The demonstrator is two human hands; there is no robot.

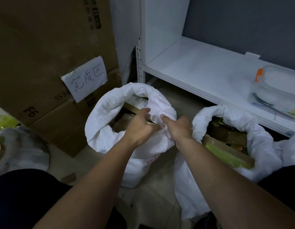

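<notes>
On the floor, between boxes and shelf: the sack (110,103) stands upright, mouth open, its top rolled down into a thick rim.
Left edge: cardboard boxes (44,47) stacked close beside the sack, a paper sign (85,78) taped to them; only a narrow gap.
Far/right edge: the shelf (193,68) lip runs just behind the sack's rim; a plastic tub (279,90) sits on the shelf board, well apart from the hands.
Right neighbour: a second sack (262,141), rim also rolled, nearly touching the first; a green roll (226,154) lies in its mouth.
Open room: a strip of bare floor (156,187) in front of the sack, between the person's knees.
Right hand (179,128): at the near right rim of the sack, fingers curled into the fabric, thumb on top; it grips the fold.
Left hand (141,124): over the sack's mouth, fingers half bent and spread, thumb against the same fold; cannot tell whether it truly pinches the fabric.
Sack contents: brown cartons (127,111), partly hidden by the left hand.
</notes>
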